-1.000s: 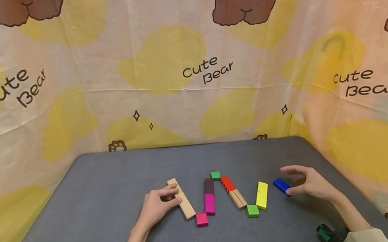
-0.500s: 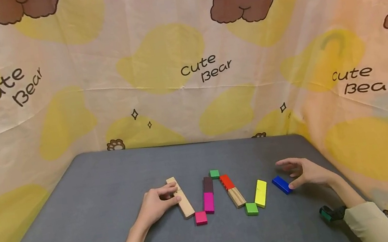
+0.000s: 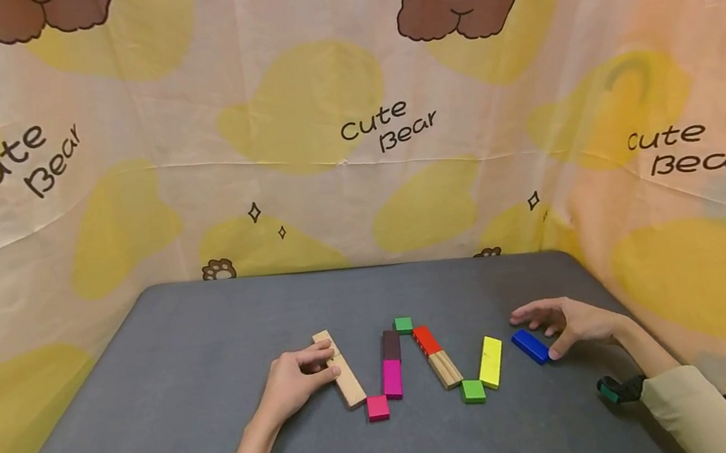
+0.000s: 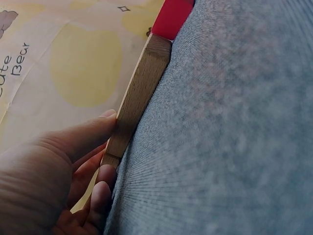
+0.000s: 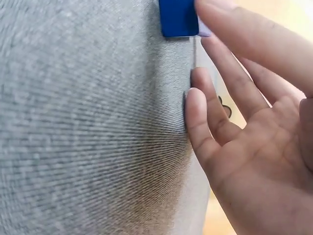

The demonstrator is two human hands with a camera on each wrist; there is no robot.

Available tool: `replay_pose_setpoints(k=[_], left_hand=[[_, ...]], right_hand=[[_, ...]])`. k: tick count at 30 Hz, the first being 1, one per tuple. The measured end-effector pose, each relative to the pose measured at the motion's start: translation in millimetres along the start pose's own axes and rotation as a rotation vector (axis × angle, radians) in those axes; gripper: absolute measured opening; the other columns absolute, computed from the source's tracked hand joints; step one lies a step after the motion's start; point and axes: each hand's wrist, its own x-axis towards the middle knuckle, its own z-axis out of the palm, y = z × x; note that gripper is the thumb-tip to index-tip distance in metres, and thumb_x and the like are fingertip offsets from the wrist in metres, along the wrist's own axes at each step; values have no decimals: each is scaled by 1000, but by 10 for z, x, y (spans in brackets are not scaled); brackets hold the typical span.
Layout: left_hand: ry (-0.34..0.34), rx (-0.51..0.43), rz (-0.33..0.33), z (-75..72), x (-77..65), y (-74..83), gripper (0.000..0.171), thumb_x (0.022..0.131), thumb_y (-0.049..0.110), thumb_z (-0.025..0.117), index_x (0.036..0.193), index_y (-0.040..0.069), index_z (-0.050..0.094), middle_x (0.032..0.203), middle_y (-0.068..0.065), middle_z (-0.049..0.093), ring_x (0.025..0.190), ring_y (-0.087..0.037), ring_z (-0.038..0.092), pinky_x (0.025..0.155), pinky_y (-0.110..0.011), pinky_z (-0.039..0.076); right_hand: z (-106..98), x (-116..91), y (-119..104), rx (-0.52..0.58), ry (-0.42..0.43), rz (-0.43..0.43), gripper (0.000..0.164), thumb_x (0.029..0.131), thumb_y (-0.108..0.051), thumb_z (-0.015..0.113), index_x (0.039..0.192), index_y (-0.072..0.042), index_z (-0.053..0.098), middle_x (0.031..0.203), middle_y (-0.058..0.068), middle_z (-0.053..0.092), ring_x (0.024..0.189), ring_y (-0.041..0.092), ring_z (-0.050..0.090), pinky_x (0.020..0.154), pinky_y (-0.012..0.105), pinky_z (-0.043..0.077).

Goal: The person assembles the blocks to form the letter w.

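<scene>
In the head view, my left hand (image 3: 298, 377) rests its thumb and fingertips along the left side of two plain wooden blocks (image 3: 350, 385) laid end to end. The left wrist view shows the thumb tip against the long wooden block (image 4: 142, 93), fingers loosely bent near the join. My right hand (image 3: 578, 323) is around a blue block (image 3: 530, 346) lying slanted on the table. Its thumb touches the near end, while its index finger reaches past the far end. From the right wrist, the blue block (image 5: 178, 17) sits beside the thumb, other fingers extended and spread.
Between the hands, a zigzag of blocks runs across the grey table (image 3: 222, 318): pink (image 3: 378, 408), magenta (image 3: 392, 379), dark purple (image 3: 390, 346), green (image 3: 404, 325), red (image 3: 426, 340), striped wooden (image 3: 445, 369), light green (image 3: 474, 391) and yellow (image 3: 491, 362). A printed cloth (image 3: 290, 112) hangs behind.
My right hand has turned and its wrist shifted outward; its fingers now extend along the blue block with the thumb at the near end. My left hand stays in place.
</scene>
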Motion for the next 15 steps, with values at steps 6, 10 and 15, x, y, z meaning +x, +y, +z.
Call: replay_pose_setpoints(k=[6, 10, 15], left_hand=[[7, 2, 6, 2, 9, 3, 35, 79, 26, 85, 112, 16, 78, 125, 3, 65, 87, -9, 61, 71, -28, 43], [8, 1, 10, 1, 10, -2, 35, 79, 26, 85, 112, 16, 78, 125, 3, 65, 90, -9, 62, 72, -28, 45], [0, -1, 11, 0, -2, -11, 37, 80, 26, 84, 114, 15, 77, 126, 3, 65, 99, -11, 63, 75, -30, 46]], right_hand=[[23, -15, -3, -24, -4, 15, 82, 73, -5, 84, 145, -2, 46, 143, 17, 49, 124, 36, 44, 92, 35, 43], [46, -17, -24, -32, 8, 22, 80, 72, -3, 84, 144, -3, 48, 142, 16, 51, 124, 37, 43, 93, 37, 42], [81, -23, -46, -48, 27, 33, 77, 72, -2, 84, 141, -3, 51, 138, 15, 54, 122, 39, 45, 93, 44, 41]])
